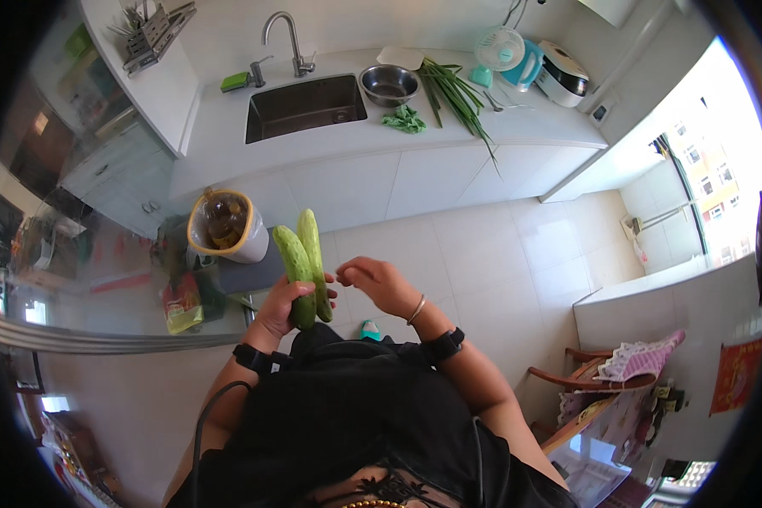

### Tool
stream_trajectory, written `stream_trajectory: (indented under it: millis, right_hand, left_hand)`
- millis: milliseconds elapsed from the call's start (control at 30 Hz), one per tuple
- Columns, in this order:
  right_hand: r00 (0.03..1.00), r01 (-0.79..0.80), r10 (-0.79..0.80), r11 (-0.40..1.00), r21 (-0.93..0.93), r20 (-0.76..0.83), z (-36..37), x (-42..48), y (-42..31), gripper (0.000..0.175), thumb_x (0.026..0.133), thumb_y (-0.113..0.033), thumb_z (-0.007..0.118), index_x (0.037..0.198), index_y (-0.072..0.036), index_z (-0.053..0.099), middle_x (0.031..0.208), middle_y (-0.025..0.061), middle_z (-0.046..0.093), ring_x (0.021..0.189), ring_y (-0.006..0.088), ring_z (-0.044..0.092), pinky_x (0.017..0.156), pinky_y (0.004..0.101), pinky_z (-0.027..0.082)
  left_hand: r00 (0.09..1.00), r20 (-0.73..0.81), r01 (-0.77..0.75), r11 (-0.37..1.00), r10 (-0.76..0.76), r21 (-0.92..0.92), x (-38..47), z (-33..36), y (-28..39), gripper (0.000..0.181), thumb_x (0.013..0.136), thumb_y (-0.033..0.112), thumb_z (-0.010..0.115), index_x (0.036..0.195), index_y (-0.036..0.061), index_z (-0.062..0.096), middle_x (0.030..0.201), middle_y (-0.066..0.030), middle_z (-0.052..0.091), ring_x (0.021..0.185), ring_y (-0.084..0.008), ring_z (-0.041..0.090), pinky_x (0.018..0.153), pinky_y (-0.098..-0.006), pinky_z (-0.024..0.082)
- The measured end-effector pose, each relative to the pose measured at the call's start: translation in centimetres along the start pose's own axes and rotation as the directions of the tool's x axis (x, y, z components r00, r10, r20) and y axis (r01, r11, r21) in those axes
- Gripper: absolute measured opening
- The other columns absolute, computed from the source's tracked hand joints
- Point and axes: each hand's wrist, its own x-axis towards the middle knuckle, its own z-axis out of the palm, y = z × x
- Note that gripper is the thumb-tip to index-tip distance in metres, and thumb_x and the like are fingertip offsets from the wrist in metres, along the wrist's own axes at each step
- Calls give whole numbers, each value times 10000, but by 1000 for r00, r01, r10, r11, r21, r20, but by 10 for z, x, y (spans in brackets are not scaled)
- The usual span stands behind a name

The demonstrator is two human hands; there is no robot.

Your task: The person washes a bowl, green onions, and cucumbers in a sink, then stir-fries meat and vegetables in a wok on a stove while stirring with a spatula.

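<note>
My left hand [280, 308] grips two pale green cucumbers side by side, in front of my body. The left cucumber [294, 254] has bumpy skin and a darker lower end. Beside it, the right cucumber [311, 244] is lighter and reaches a little higher; their tips spread apart at the top. Fingertips of my left hand show around the right cucumber's far side. Just right of the cucumbers is my right hand [381, 284], apart from them, with loosely bent fingers and nothing visible in it. Its palm is hidden from view.
Ahead, a white counter holds a sink [306, 109], a steel bowl [390, 85], a crumpled green bag [404, 119], long green leaves [452, 95], a small fan [499, 49] and a rice cooker [562, 75]. A bin [254, 244] containing bottles stands left; a wooden chair [594, 380] is right.
</note>
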Motion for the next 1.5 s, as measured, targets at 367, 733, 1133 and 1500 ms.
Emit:
stream_trajectory:
  millis: [367, 733, 1133, 1500]
  right_hand:
    - [733, -148, 412, 873, 465, -541, -153, 129, 79, 427, 1059, -371, 536, 747, -78, 534, 604, 17, 507, 548, 130, 498, 551, 296, 454]
    - [671, -61, 636, 559, 827, -381, -266, 392, 113, 416, 982, -376, 653, 1124, 2, 557, 968, 164, 666, 876, 307, 670, 766, 457, 603]
    - [445, -357, 678, 733, 579, -584, -305, 491, 153, 226, 892, -123, 620, 935, 86, 547, 714, 182, 648, 528, 271, 640, 455, 385, 548]
    - [607, -791, 794, 603, 105, 16, -208, 609, 171, 320, 959, -135, 571, 1084, 160, 574, 873, 278, 692, 651, 332, 732, 502, 404, 613]
  left_hand:
    - [993, -116, -18, 999, 22, 32, 213, -81, 108, 457, 877, 279, 631, 1174, -66, 585, 1015, -155, 652, 863, -282, 688, 767, -423, 591]
    - [992, -120, 2, 936, 43, 353, 395, -151, 268, 461, 859, 195, 707, 1247, 18, 532, 1012, -81, 634, 842, -190, 665, 734, -344, 564]
    - [967, -234, 57, 814, 98, 578, 435, -208, 318, 662, 824, 131, 748, 1413, 46, 458, 1122, -63, 593, 979, -155, 601, 865, -324, 514]
    - [900, -290, 391, 307, -326, 868, 568, -223, 280, 791, 745, 258, 784, 1423, 12, 461, 1208, -212, 663, 1103, -330, 655, 939, -356, 510]
